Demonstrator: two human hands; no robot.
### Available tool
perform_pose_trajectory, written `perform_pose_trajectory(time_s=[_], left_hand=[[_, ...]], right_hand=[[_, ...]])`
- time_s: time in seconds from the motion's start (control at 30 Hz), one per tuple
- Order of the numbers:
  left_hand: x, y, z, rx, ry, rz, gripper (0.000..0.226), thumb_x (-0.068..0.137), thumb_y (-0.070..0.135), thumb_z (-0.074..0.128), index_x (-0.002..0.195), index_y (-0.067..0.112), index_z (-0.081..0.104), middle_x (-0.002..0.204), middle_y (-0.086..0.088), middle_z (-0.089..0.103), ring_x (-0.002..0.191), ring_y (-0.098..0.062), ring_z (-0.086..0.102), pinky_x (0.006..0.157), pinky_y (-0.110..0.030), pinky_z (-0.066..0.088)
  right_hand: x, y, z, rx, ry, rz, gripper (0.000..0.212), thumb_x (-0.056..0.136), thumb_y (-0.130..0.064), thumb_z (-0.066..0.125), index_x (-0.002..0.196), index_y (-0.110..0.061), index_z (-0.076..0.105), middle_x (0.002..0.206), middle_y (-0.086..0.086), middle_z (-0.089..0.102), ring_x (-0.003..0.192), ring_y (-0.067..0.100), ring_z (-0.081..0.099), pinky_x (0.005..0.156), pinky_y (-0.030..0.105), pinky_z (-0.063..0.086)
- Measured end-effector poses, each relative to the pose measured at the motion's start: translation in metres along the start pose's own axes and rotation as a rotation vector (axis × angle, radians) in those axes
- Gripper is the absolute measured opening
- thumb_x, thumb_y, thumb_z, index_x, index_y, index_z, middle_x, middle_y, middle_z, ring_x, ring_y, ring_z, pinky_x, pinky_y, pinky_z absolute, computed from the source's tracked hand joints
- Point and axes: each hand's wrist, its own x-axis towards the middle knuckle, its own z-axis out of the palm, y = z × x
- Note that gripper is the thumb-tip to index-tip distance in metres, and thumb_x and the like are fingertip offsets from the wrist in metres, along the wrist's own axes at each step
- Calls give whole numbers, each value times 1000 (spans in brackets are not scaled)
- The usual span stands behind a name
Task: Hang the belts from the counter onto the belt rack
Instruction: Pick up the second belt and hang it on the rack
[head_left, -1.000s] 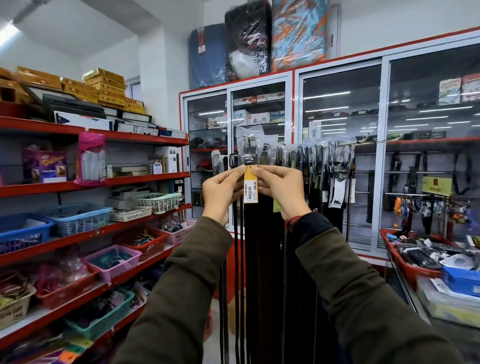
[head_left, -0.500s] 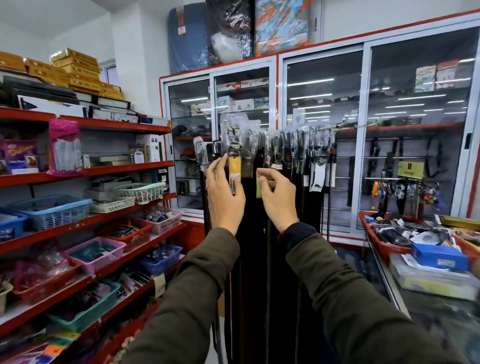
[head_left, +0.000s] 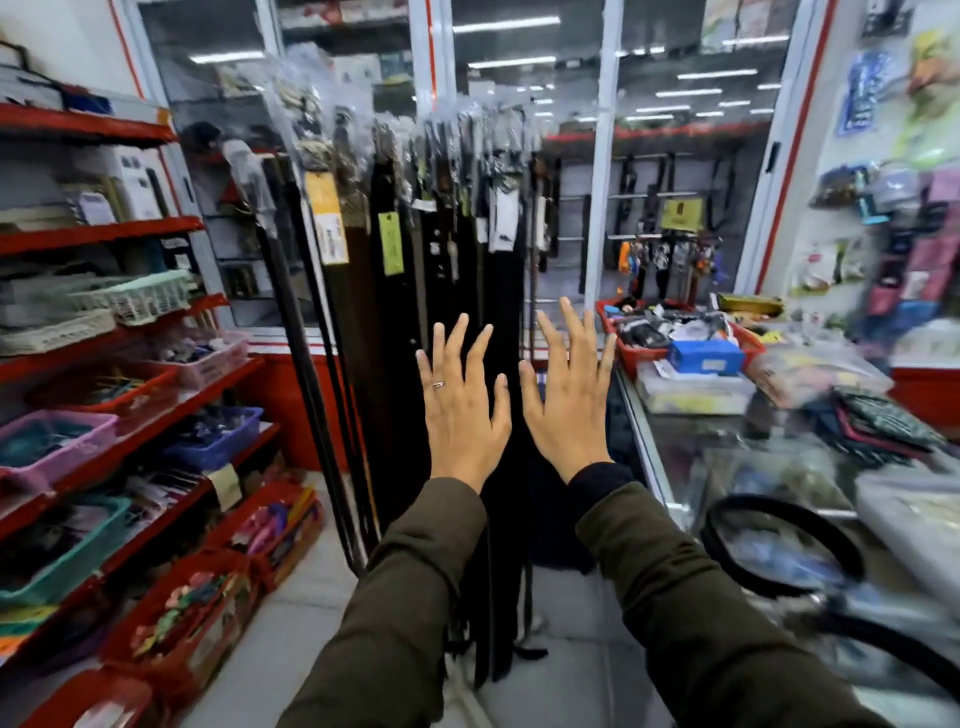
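Nearest me, a coiled black belt (head_left: 779, 545) lies on the glass desk (head_left: 670, 467), below and to the right of the right hand (head_left: 566, 410). Probably the next one to hang; can't tell whether more belts sit in the clutter beside it, too blurred.

Both grips empty: left hand (head_left: 462, 415) and right hand are spread flat with fingers apart, palms toward the hanging belts (head_left: 457, 312), holding nothing. Can't tell if the palms touch the straps or hover just in front.

Behind the hands, the belt rack (head_left: 415, 130) is packed, buckles in plastic sleeves, tags dangling, strap tails reaching the floor.

Risks as I read them:
- The coil sits near the desk's front edge. A sleeve sweeping across on the reach could knock it off.
- Grabbing it mid-coil would let it unroll and swing into the red basket (head_left: 634, 358) further back on the desk.
- The rack is crowded. Forcing another buckle in could unhook a neighbour.
- Tails on the floor below the hands are a snag or trip point.
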Motion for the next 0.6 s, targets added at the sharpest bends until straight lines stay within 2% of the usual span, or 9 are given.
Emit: perform_pose_trajectory(time_s=[0.23, 0.4, 0.53, 0.6], left_hand=[[-76, 71, 50, -137, -210, 35, 53, 104, 30, 46, 155, 20, 36, 169, -4, 21, 160, -27, 7, 129, -51, 3], [-138, 126, 82, -272, -373, 105, 51, 106, 27, 48, 155, 19, 37, 169, -5, 22, 160, -28, 8, 129, -52, 4], [-185, 165, 101, -368, -565, 213, 55, 105, 28, 45, 158, 20, 32, 171, -4, 15, 160, -26, 2, 130, -46, -4], [-204, 180, 109, -462, -709, 277, 56, 106, 31, 45, 159, 21, 30, 171, -1, 16, 160, -22, 0, 130, -46, -2]], right_hand=[[-84, 79, -56, -234, -81, 143, 56, 101, -33, 46, 154, -20, 36, 169, 8, 21, 159, 32, 12, 126, 62, 5], [-158, 133, -114, -368, -142, 245, 54, 100, -32, 47, 152, -22, 39, 169, 5, 22, 159, 29, 13, 126, 59, 1], [-219, 171, -168, -245, -343, 395, 54, 99, -24, 50, 152, -22, 40, 168, 1, 24, 159, 27, 12, 128, 54, 3], [-243, 186, -195, -183, -514, 484, 62, 93, -39, 44, 152, -23, 41, 166, 0, 30, 158, 24, 18, 128, 50, 0]])
